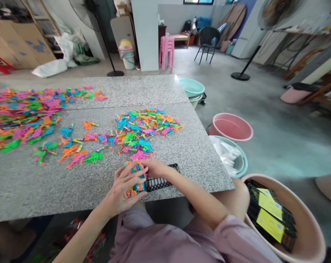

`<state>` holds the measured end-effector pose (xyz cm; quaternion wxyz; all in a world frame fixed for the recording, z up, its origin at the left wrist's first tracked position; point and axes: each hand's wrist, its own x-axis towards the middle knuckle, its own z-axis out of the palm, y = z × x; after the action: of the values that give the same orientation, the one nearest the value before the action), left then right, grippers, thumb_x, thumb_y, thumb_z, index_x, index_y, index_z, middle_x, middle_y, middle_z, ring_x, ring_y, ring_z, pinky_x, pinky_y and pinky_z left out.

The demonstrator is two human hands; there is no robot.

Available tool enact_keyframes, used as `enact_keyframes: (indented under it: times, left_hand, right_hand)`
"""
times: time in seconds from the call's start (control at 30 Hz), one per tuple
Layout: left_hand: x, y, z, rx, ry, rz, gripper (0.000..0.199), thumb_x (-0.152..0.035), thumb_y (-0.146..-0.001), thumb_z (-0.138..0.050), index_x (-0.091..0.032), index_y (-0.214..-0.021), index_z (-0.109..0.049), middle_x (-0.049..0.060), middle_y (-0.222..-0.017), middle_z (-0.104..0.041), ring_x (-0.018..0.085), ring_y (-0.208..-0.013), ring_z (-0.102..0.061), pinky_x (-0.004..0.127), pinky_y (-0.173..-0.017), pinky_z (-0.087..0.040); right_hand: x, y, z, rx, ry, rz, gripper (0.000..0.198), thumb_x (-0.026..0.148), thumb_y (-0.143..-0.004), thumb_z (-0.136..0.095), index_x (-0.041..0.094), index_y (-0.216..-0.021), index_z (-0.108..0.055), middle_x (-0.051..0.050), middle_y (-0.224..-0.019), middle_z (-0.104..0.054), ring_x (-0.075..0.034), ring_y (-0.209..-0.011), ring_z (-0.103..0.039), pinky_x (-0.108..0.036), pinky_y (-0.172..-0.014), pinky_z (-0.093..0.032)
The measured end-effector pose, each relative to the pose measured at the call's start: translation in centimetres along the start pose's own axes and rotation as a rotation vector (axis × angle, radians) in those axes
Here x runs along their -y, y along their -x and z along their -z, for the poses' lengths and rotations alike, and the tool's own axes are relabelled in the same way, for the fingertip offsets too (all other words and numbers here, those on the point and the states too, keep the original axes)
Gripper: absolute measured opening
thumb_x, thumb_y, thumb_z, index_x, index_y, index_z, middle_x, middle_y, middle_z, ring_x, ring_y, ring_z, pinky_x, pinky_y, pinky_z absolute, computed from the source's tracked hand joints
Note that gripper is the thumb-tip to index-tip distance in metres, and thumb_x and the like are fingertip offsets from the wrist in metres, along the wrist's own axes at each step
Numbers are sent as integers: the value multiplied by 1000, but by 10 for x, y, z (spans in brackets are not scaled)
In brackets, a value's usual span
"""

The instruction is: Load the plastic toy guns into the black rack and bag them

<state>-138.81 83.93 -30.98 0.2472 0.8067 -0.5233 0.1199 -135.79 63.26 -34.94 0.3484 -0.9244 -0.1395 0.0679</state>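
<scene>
My left hand wraps around a bundle of small bright plastic toy guns at the front edge of the table. From the far right side, my right hand grips the same bundle; some of its fingertips are hidden. Under my right wrist lies a black plastic grid tray with rows of cells, partly covered by the arm. Just beyond my hands is a heap of toy guns in orange, green, blue and pink. Several loose toy guns are scattered to the left.
A larger toy heap covers the table's left side. On the floor to the right stand a pink basin, a teal basin holding a white bag, and a big tub of black trays and yellow cards. The speckled table ends near my lap.
</scene>
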Motion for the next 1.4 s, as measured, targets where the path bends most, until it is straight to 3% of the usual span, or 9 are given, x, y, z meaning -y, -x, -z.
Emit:
enact_keyframes:
  times: [0.23,0.5,0.6,0.7,0.8,0.87,1.0,1.17,1.4]
  left_hand:
    - [1,5,-1,32,-29,17,14,-30,-94,-62,-25,-107,-63,6,-137,-66,27,-150,-33,47,-121,-28]
    - [4,6,-1,33,70,19,16,-26,-94,-60,-24,-109,-57,10,-143,-60,27,-152,-27,51,-122,-29]
    - [7,4,0,15,66,-1,13,-27,-95,-60,-24,-107,-56,9,-140,-63,25,-151,-29,48,-122,-30]
    - [9,3,-1,28,40,-20,12,-26,-95,-60,-24,-107,-56,9,-139,-64,25,-151,-30,47,-122,-30]
    - [9,3,-1,51,3,-23,13,-26,-95,-60,-23,-107,-56,11,-142,-61,26,-153,-26,46,-123,-27]
    - [8,3,-2,56,-14,-20,13,-24,-96,-60,-22,-108,-55,12,-145,-58,25,-154,-21,45,-124,-23]
    - [3,1,-4,60,6,14,12,-22,-97,-58,-20,-107,-53,14,-147,-56,26,-155,-16,46,-125,-19]
    - [-2,-1,-3,73,57,73,13,-20,-94,-57,-20,-107,-53,15,-148,-55,29,-154,-20,50,-125,-21]
    - [-5,-2,-2,72,49,68,25,-19,-94,-58,-18,-119,-56,16,-148,-54,30,-153,-23,51,-123,-25]
  right_hand:
    - [-22,-34,32,-143,76,-377,53,26,-85,-74,10,-130,-52,-16,-122,-68,-25,-111,-65,-31,-90,-49]
    - [-57,52,47,-174,272,-575,39,37,-95,-63,10,-122,-56,-17,-108,-71,-29,-103,-68,-34,-85,-50]
    - [-63,62,63,-109,428,-536,22,26,-100,-52,15,-116,-61,-15,-97,-72,-28,-95,-68,-34,-79,-50]
    - [-69,49,78,-115,562,-275,27,7,-96,-48,17,-117,-62,-16,-112,-69,-26,-109,-62,-33,-84,-49]
    - [-82,35,92,-20,466,-51,20,4,-93,-53,17,-98,-66,-14,-112,-69,-22,-111,-60,-31,-91,-47]
    - [-91,36,97,-53,312,-86,18,1,-90,-57,17,-86,-65,-11,-99,-71,-20,-102,-62,-29,-91,-46]
    - [-81,62,69,-228,96,-244,14,6,-87,-58,17,-88,-67,-7,-84,-71,-18,-80,-65,-28,-76,-49]
    - [-16,86,-19,-177,-272,-280,4,21,-80,-68,17,-79,-69,-1,-69,-70,-14,-61,-64,-23,-59,-45]
    - [23,77,-45,-106,125,-148,7,20,-77,-68,17,-83,-68,-7,-80,-70,-21,-84,-66,-26,-75,-47]
